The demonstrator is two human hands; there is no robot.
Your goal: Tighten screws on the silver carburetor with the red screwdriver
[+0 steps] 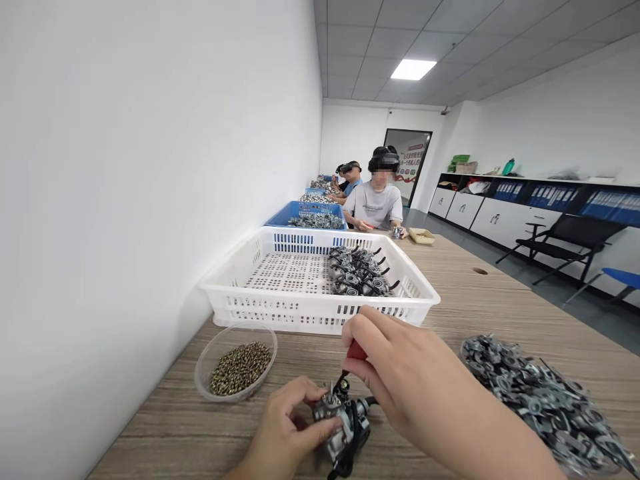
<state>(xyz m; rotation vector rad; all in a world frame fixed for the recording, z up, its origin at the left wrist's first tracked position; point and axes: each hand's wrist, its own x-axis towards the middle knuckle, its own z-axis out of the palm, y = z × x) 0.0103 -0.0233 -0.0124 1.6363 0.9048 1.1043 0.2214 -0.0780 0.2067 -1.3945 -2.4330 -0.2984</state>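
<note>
My left hand (295, 427) grips a small metal carburetor (345, 427) with black hoses, thumb across its body, low over the table's near edge. In my right hand (395, 367) is a screwdriver (357, 351) with a red handle, the fingers wrapped round it from above. Its dark shaft slants down to the top of the carburetor; the tip's exact contact is too small to make out. Left of the hands, a clear round bowl (203, 380) holds many brass-coloured screws (243, 368).
Beyond my hands stands a white plastic crate (280, 310) with several carburetors (360, 270) at its right side. A heap of metal parts (545, 407) lies at the right. Past a blue crate (280, 217), a co-worker (377, 200) sits by a tan tray (421, 237). A wall (150, 167) borders the left.
</note>
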